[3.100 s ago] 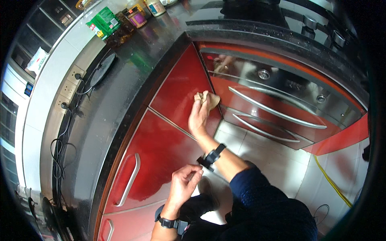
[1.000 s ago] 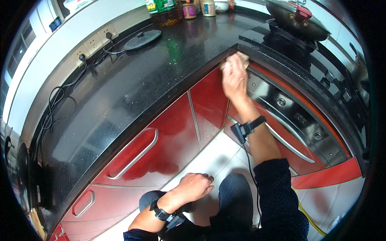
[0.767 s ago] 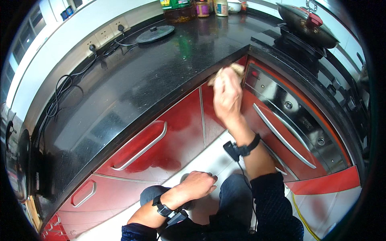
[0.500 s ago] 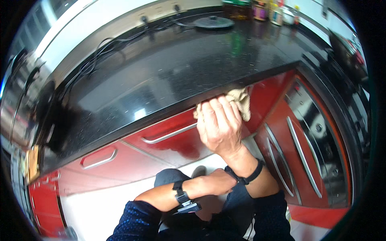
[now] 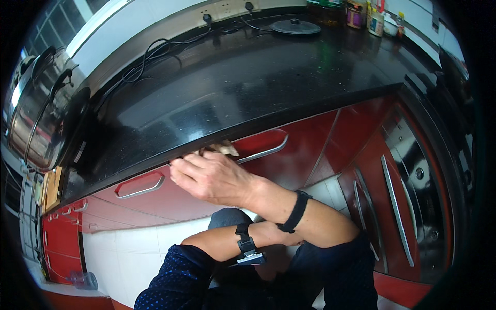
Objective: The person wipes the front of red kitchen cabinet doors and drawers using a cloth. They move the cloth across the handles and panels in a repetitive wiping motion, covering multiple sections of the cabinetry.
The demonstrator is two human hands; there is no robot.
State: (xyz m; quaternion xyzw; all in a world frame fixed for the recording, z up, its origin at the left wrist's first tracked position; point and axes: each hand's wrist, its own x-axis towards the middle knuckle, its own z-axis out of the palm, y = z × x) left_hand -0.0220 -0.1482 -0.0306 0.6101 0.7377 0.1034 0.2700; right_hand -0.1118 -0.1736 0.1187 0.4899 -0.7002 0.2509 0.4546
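Observation:
My right hand point(image 5: 212, 178) is closed round a beige cloth point(image 5: 226, 149) and presses it against the front edge of the black countertop point(image 5: 206, 116), just above the red drawer fronts point(image 5: 263, 144). Part of the cloth sticks out past the knuckles; the rest lies hidden under the hand. Below, my left forearm crosses in front of my body, and my left hand point(image 5: 281, 235) rests beneath the right forearm. Its fingers are hidden there.
A large steel pot point(image 5: 44, 111) stands at the counter's left end beside a wooden block point(image 5: 51, 188). Black cables point(image 5: 150, 57) run along the wall to sockets. A dark lid point(image 5: 295, 27) and several bottles and jars point(image 5: 376, 25) stand at the back. A plastic bottle point(image 5: 85, 280) lies at lower left.
My right hand has slid left along the counter's edge with the cloth, from right of the middle drawer's handle to left of it. My left hand stays low in front of me.

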